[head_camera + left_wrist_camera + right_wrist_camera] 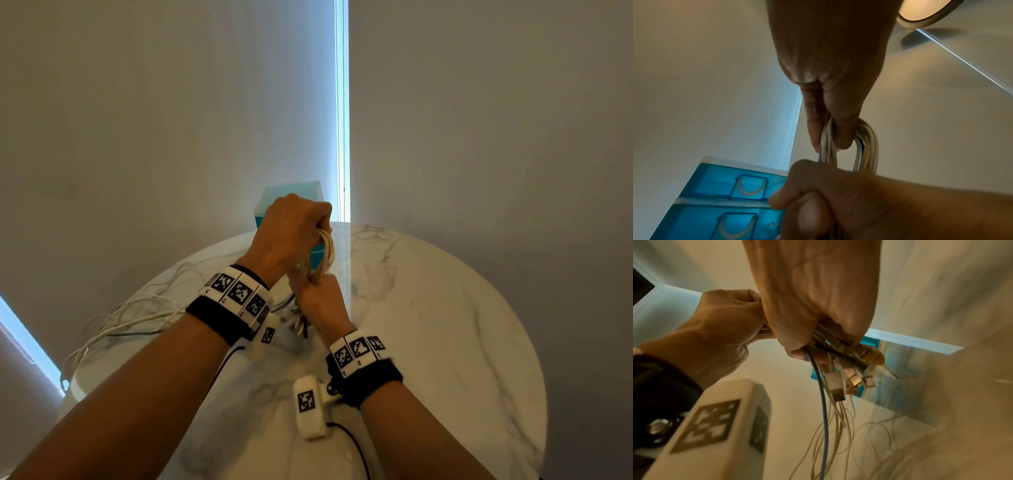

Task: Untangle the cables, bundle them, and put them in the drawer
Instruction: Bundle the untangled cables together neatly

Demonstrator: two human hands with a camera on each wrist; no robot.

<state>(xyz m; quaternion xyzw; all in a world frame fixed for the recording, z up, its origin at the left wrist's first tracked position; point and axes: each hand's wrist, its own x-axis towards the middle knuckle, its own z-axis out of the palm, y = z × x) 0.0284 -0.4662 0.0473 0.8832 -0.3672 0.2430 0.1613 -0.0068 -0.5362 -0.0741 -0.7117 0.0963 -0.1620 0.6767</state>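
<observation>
Both hands hold one bundle of white cables [323, 255] upright above the marble table [445, 325]. My left hand [298, 226] grips the looped top of the bundle [867, 146], fingers curled through the loop. Just below it, my right hand [317, 294] is fisted round the bundle's lower part. Several plugs [840, 386] and a blue cable [823, 418] stick out under the right fist [813, 340]. The blue drawer unit [291, 195] stands right behind the hands; its two visible drawers [725, 183] look closed.
Loose white cable ends [120, 318] trail from the bundle across the table's left side and hang over its edge. A dark cable [137, 333] lies among them. Window blinds and a pull cord [341, 137] hang behind the table.
</observation>
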